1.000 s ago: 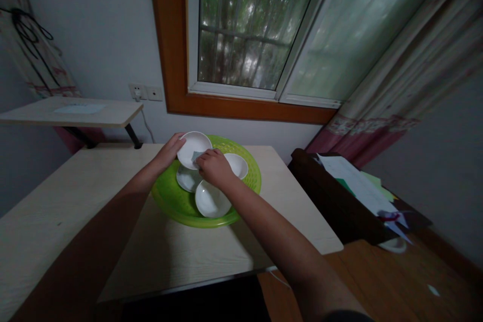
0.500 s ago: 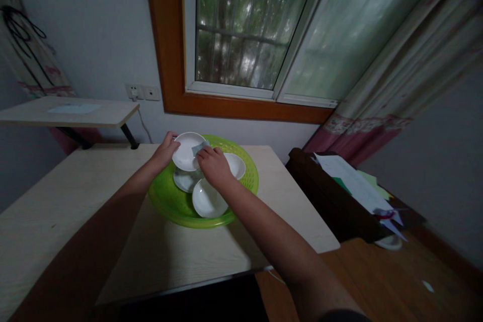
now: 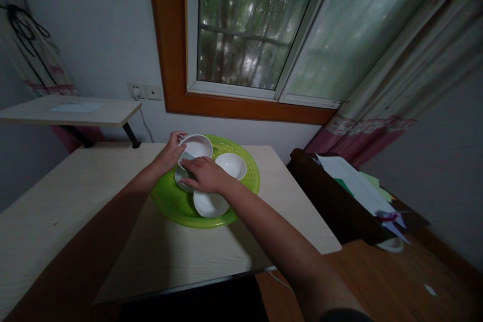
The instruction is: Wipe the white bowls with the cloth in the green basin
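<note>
My left hand [image 3: 170, 153] grips the left rim of a white bowl [image 3: 199, 145], held tilted above a round green plastic basket [image 3: 166, 205]. Against the near left rim of that bowl, my right hand [image 3: 206, 173] presses a small greyish cloth [image 3: 185, 156], its fingers stretched over it and its thumb lower down. Three more white pieces sit in the basket: a bowl [image 3: 231, 165] on the right, a bowl [image 3: 210, 205] at the front, and a dish [image 3: 181, 179] partly hidden under my right hand.
The basket stands on a pale wooden table [image 3: 124, 241] below a window. A raised shelf [image 3: 109, 113] is at the left back. To the right, a dark cabinet [image 3: 317, 191] carries papers [image 3: 354, 186]. A cord [image 3: 145, 123] hangs from the wall socket.
My right hand has moved with the cloth from the inner right of the held bowl to its near left rim. The bowl has tilted, while my left hand keeps its hold.
</note>
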The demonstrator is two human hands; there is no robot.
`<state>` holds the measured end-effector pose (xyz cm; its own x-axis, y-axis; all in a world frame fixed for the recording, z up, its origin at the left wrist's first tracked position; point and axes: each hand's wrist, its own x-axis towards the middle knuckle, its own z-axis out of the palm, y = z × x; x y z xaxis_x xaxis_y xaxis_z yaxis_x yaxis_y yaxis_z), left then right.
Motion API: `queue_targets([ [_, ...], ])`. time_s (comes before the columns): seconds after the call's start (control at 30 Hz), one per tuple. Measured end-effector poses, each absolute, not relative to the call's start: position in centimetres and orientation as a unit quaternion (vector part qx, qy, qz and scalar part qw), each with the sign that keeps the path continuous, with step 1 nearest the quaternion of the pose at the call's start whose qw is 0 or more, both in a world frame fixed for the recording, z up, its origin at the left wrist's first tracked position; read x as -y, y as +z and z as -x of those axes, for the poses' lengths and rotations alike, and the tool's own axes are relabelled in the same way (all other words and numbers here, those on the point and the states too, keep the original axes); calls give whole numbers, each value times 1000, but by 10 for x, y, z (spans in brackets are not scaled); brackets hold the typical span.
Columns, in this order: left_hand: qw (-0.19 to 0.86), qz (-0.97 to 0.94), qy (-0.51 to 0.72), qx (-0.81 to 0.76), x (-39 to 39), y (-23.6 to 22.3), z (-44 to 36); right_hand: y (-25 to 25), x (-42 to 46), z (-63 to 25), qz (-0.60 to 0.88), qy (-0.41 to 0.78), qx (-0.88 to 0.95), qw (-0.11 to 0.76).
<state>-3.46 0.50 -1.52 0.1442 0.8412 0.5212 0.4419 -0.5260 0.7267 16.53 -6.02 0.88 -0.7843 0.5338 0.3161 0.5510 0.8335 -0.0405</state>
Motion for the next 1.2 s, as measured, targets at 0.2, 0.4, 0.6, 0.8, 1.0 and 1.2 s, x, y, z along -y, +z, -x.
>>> queue_targets([
  [0.2,201,-736,484,-429,-7,-17,36,6,57,-165,268,6,947,175],
  [0.4,195,-735,480,-438,-6,-15,35,4,53,-166,336,-90,924,157],
  [0.6,185,-726,493,-442,-5,-14,34,-2,51,-169,387,-159,888,189],
  [0.8,175,-721,498,-448,-4,-13,35,-8,57,-167,354,-125,912,166],
  [1.0,164,-714,514,-446,-6,-14,36,-7,58,-164,332,-78,929,143],
  [1.2,167,-710,522,-442,-6,-14,34,-7,53,-167,374,-126,904,162],
])
